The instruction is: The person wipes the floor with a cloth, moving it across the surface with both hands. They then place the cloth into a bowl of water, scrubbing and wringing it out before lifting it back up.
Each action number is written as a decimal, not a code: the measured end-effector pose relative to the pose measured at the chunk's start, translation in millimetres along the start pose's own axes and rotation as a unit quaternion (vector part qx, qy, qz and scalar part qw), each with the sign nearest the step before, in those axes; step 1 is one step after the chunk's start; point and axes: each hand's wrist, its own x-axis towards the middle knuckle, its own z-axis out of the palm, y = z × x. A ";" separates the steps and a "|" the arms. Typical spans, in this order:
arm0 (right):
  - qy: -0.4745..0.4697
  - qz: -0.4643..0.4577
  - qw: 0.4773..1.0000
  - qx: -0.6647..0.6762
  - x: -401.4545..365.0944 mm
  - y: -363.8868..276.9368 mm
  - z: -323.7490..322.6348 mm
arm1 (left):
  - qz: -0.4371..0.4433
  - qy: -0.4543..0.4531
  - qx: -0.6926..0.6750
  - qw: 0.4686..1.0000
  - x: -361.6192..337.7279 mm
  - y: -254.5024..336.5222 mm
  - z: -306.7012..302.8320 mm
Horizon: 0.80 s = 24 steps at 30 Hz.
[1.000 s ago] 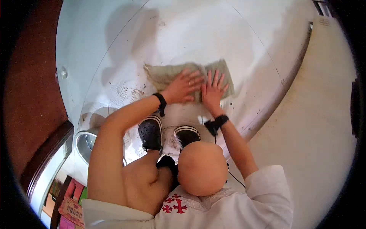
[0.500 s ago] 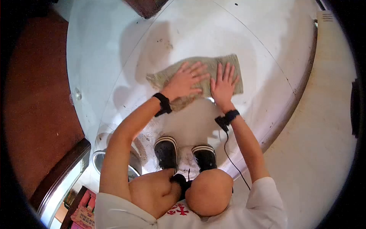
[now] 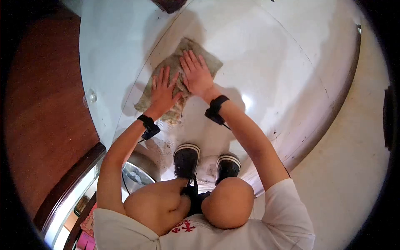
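Note:
A greenish-grey cloth (image 3: 171, 60) lies spread at a slant on the white tiled floor (image 3: 258, 71), with brownish patches at its lower edge. My left hand (image 3: 163, 95) rests flat on its lower left part, fingers spread. Close beside it, my right hand (image 3: 197, 79) presses palm-down on the cloth's right part with the fingers stretched out. Neither hand grips anything. Each wrist wears a black band with a small box.
My black shoes (image 3: 186, 160) stand below the cloth. A metal bucket (image 3: 137, 177) is by my left leg. Brown panelling (image 3: 46, 87) borders the left side, a pale raised ledge (image 3: 337, 166) the right. A dark furniture corner (image 3: 170, 5) juts in at the top.
Both hands have swept the cloth leftward, and it has turned so its right side points further up. My hands are now closer together. My feet have stayed in place.

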 end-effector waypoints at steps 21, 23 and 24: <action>0.021 0.073 0.994 -0.079 -3.1 44.5 3.8 | -0.023 0.009 -0.068 0.997 28.8 30.8 0.7; 0.036 0.058 0.994 -0.090 42.4 56.8 10.1 | -0.047 0.043 -0.067 0.996 59.6 5.9 -0.3; 0.038 0.053 0.993 -0.103 63.2 59.9 14.9 | -0.054 0.069 -0.068 0.994 71.7 -7.3 0.7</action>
